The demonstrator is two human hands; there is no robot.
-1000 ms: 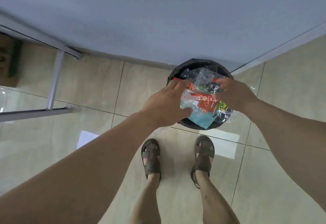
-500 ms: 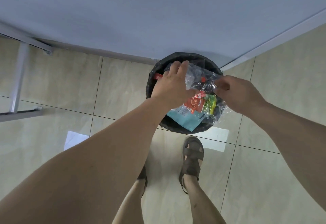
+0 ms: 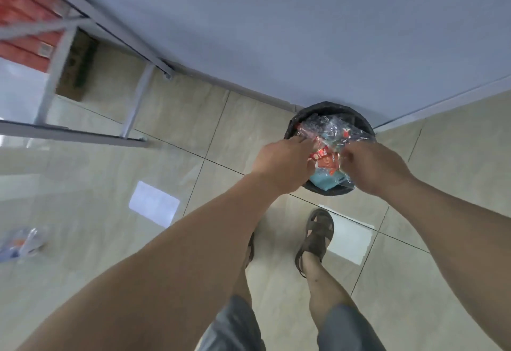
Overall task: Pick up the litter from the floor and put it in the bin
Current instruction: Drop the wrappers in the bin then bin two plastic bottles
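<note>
A crumpled bundle of clear and red wrappers (image 3: 326, 143) is held over the black-lined bin (image 3: 301, 122) by the wall, its long axis running from far-left to near-right. It is pinched from both sides: the left hand (image 3: 282, 164) and the right hand (image 3: 373, 167) are curled onto it, knuckles up, forearms converging. Another piece of litter (image 3: 23, 243) is seen on the floor (image 3: 110, 240), far left.

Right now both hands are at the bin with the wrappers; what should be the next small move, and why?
Probably push the clear bag of wrappers down and let go. Left hand and right hand both press on it, yet it bulges above the rim of the black bin. More litter waits on the floor.
</note>
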